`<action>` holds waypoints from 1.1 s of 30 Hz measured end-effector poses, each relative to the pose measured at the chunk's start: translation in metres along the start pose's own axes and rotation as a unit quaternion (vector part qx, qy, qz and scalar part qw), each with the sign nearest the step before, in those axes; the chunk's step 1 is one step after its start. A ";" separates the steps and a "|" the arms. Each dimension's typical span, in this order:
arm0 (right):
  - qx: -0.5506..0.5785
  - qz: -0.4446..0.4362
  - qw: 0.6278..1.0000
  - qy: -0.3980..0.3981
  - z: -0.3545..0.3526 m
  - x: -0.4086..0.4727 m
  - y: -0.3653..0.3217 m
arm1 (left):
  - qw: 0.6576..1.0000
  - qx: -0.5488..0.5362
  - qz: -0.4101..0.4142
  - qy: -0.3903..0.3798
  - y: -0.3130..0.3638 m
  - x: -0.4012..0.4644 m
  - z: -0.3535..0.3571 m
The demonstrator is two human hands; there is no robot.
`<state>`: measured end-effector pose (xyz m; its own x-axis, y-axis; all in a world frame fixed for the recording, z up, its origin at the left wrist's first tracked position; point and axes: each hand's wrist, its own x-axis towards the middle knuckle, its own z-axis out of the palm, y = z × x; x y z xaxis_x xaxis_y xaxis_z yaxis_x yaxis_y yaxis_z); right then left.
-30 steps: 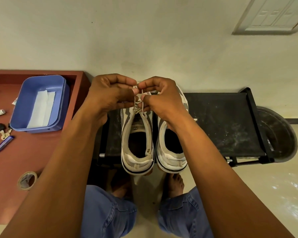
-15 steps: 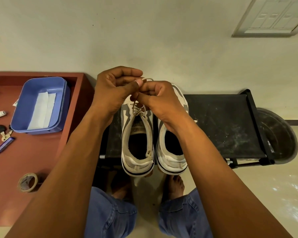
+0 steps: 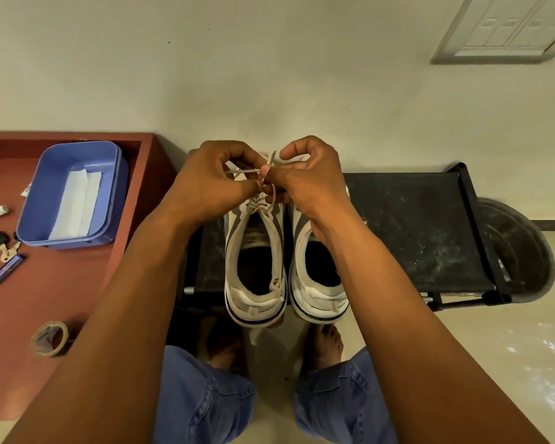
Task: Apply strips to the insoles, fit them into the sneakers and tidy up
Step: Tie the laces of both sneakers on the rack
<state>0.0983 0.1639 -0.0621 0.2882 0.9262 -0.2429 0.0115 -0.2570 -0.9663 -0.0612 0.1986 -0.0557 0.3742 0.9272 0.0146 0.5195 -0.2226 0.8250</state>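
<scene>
A pair of white-and-grey low sneakers is standing side by side, heels toward the near edge, on the dusty black folding surface (image 3: 414, 232) in the middle of the room. The person is working over the left sneaker (image 3: 253, 261). The left hand (image 3: 212, 181) is pinching one end of the thin cream shoelace (image 3: 253, 171) between thumb and forefinger, and the right hand (image 3: 308, 181) is pinching the other strand just beside it, fingers curled in tight. The right sneaker (image 3: 321, 277) is sitting partly under the right wrist.

That lace looks soft, limp and light, likely to slip if held loosely, so gripping it close to the knot with the fingertips seems right. The sneakers themselves look light with pliable collars and firmer soles, best lifted by the heel.

To the left, on the reddish-brown surface (image 3: 61, 283), are lying a blue plastic tub (image 3: 36, 200) holding white paper strips (image 3: 77, 203), a roll of clear tape (image 3: 50, 338) and a set of keys (image 3: 4, 246).
</scene>
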 end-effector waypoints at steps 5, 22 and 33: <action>-0.037 -0.009 0.999 -0.011 -0.001 0.000 0.000 | 0.998 0.054 0.018 0.014 -0.003 0.000 0.000; -0.111 -0.031 0.992 -0.058 -0.001 0.000 -0.002 | 0.997 0.061 0.005 0.046 -0.005 0.000 -0.002; -0.105 -0.017 0.993 -0.059 -0.003 -0.003 -0.002 | 0.997 0.035 -0.037 0.051 -0.005 0.001 -0.005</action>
<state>0.0999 0.1608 -0.0595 0.1694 0.9579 -0.2318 0.2218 -0.2662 -0.9381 -0.0675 0.2024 -0.0573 0.2543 0.9670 0.0151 0.5960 -0.1690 0.7850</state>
